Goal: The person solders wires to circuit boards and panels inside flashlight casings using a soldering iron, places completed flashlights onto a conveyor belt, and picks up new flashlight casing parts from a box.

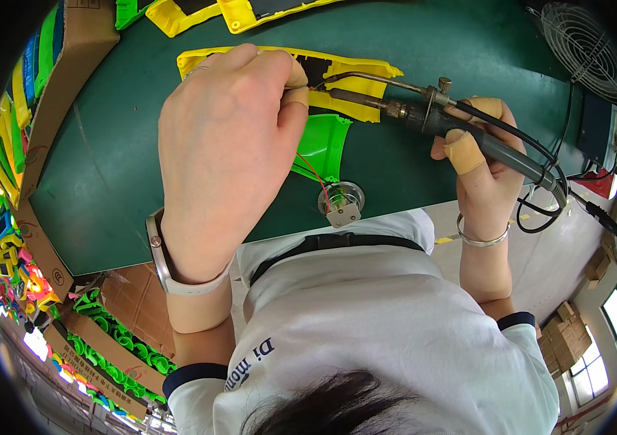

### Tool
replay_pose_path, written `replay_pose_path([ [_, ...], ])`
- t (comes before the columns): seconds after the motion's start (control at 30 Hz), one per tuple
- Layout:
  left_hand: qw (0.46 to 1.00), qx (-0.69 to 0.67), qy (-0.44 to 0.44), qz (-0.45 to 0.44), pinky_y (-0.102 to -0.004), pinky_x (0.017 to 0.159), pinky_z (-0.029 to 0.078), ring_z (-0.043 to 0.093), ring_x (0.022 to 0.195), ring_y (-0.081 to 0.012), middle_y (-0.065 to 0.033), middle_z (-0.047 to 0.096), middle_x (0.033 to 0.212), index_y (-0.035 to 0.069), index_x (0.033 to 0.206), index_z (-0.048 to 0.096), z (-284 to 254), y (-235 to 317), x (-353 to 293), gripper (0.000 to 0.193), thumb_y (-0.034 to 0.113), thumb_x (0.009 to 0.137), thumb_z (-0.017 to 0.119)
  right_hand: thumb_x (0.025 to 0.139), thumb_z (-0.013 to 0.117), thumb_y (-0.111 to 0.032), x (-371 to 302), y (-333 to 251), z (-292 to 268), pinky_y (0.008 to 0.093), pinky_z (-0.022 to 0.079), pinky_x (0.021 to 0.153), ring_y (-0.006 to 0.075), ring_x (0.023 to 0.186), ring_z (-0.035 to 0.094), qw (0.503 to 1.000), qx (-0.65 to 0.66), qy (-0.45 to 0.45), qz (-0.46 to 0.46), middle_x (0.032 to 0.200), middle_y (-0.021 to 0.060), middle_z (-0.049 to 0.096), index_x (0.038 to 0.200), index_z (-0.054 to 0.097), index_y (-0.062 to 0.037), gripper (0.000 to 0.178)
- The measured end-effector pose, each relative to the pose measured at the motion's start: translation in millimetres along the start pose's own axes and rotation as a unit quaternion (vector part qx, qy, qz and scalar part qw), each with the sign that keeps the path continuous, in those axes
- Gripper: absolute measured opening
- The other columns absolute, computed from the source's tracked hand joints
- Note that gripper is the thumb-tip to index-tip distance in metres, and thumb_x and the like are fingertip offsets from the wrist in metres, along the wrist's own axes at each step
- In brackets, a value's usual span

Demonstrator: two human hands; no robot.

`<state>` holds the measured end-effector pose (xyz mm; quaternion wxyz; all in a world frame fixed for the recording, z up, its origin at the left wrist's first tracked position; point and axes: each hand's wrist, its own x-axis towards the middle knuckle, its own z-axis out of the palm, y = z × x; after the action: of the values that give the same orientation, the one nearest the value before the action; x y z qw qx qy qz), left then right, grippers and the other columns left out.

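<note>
Head view of soldering work at a dark green tabletop (pixel 142 167). The left hand (pixel 225 152) lies palm down over a yellow moulded plastic housing (pixel 355 72), its grip closed to a pinch at the fingertips, which press at the joint site beside the iron's tip; what the fingertips hold there is hidden by the hand, possibly a wire end. The right hand (pixel 486 170), wearing tan finger cots, wraps its grip fully around the dark handle of a soldering iron with a metal feed tube (pixel 424 112), held nearly level so that the tip reaches the housing from the right while its black cable (pixel 540 210) trails clear off the tabletop's edge. A bright green plastic shell (pixel 323 145) lies just below the housing; thin red and green wires (pixel 316 177) run from it to a small round metal speaker (pixel 342 201) at the near edge, left slack so the parts stay connected.
</note>
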<state>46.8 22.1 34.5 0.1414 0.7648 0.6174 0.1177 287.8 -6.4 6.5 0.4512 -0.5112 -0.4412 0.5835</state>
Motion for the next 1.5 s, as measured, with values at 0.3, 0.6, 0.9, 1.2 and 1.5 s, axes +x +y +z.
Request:
replay_pose_path([
  [0.3, 1.000, 0.013, 0.002, 0.006, -0.0347, 0.067, 0.050, 0.066, 0.075, -0.0246, -0.0066, 0.066, 0.081, 0.005, 0.087, 0.067, -0.1, 1.4, 1.0, 0.007, 0.006, 0.081, 0.069, 0.086, 0.070, -0.003, -5.5, -1.3, -7.2, 0.0283, 0.056, 0.071, 0.0178, 0.075, 0.067, 0.997, 0.054, 0.025, -0.058, 0.101, 0.0137, 0.067, 0.115, 0.057, 0.0080, 0.034],
  [0.6, 1.000, 0.019, 0.006, 0.013, -0.0353, 0.067, 0.050, 0.066, 0.075, -0.0257, -0.0068, 0.067, 0.081, 0.005, 0.086, 0.067, -0.2, 1.3, 0.9, 0.006, 0.007, 0.082, 0.070, 0.091, 0.069, -0.011, -3.0, 3.0, -16.7, 0.0324, 0.056, 0.075, 0.0195, 0.071, 0.066, 0.987, 0.102, 0.055, -0.110, 0.100, 0.0119, 0.064, 0.116, 0.060, 0.0092, 0.034],
  [0.9, 1.000, 0.023, 0.003, 0.016, -0.0356, 0.066, 0.050, 0.066, 0.075, -0.0263, -0.0071, 0.066, 0.081, 0.005, 0.086, 0.067, -0.9, 1.5, 1.4, 0.005, 0.007, 0.082, 0.069, 0.093, 0.066, -0.012, -1.1, 5.3, -19.3, 0.0350, 0.055, 0.080, 0.0194, 0.071, 0.066, 0.987, 0.110, 0.053, -0.105, 0.102, 0.0119, 0.063, 0.117, 0.060, 0.0083, 0.032],
  [1.2, 1.000, 0.025, -0.004, 0.013, -0.0365, 0.068, 0.050, 0.066, 0.077, -0.0276, -0.0073, 0.065, 0.082, 0.005, 0.087, 0.067, -1.9, 2.6, 0.7, 0.006, 0.008, 0.083, 0.070, 0.094, 0.065, -0.011, -0.5, 4.1, -16.8, 0.0347, 0.055, 0.081, 0.0192, 0.070, 0.066, 0.985, 0.128, 0.045, -0.103, 0.100, 0.0116, 0.064, 0.117, 0.059, 0.0072, 0.031],
  [1.5, 0.999, 0.021, 0.010, 0.026, -0.0382, 0.070, 0.051, 0.065, 0.082, -0.0299, -0.0078, 0.067, 0.086, 0.005, 0.090, 0.069, -2.1, 3.5, -2.0, 0.007, 0.010, 0.085, 0.070, 0.094, 0.064, -0.012, -0.4, 4.6, -18.8, 0.0346, 0.055, 0.081, 0.0185, 0.070, 0.065, 0.984, 0.135, 0.044, -0.103, 0.099, 0.0108, 0.065, 0.117, 0.060, 0.0065, 0.030],
])
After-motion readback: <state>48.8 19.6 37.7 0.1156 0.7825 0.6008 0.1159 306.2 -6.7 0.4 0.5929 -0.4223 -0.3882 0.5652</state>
